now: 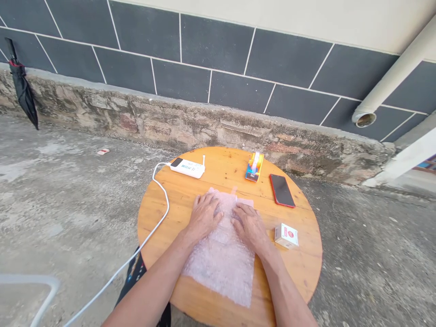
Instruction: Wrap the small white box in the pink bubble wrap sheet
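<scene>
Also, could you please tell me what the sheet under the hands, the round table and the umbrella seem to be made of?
Sheet: thin plastic, probably bubble wrap; it looks translucent and finely bumpy.
Round table: wood, perhaps varnished; knots and grain show in the smooth orange-brown top.
Umbrella: black fabric, seen from its loose folds; likely synthetic, though I cannot be sure.

Translucent bubble wrap (221, 268); flat on table (293, 272)

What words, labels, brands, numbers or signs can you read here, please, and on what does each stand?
None can be read with certainty.
Box: red and dark print, too blurred.
White device: blue print, too small.
Bubble wrap: no print visible.
</scene>
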`<state>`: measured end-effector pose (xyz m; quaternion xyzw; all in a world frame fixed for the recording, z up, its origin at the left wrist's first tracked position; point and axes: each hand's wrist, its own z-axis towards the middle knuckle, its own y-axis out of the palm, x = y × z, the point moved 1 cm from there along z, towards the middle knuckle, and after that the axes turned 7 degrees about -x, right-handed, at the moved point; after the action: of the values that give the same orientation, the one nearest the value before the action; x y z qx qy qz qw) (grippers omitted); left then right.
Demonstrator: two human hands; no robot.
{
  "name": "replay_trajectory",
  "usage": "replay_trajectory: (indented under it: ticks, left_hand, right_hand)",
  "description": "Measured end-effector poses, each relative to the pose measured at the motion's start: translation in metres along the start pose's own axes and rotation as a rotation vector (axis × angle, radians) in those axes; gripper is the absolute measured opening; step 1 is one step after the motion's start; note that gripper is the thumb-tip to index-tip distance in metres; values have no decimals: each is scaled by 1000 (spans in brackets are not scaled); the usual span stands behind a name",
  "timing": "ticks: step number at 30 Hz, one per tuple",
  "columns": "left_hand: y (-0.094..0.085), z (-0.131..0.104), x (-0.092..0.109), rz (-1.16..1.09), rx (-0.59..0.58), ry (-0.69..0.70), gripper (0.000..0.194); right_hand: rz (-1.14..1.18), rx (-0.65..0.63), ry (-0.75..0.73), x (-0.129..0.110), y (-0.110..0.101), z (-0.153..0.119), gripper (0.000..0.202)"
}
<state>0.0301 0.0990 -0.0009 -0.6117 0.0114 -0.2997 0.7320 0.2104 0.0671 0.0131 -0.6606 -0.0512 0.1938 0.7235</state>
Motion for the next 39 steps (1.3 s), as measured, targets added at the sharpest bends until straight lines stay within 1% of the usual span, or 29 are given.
replay_trajectory:
  ticks: [10,39]
  left_hand:
    - [0,0,0,14,9,8,29]
    - [2,1,-1,24,15,15,25]
  right_hand:
    - [2,6,-6,-1,-2,0,30]
    - [4,15,1,1,3,0,29]
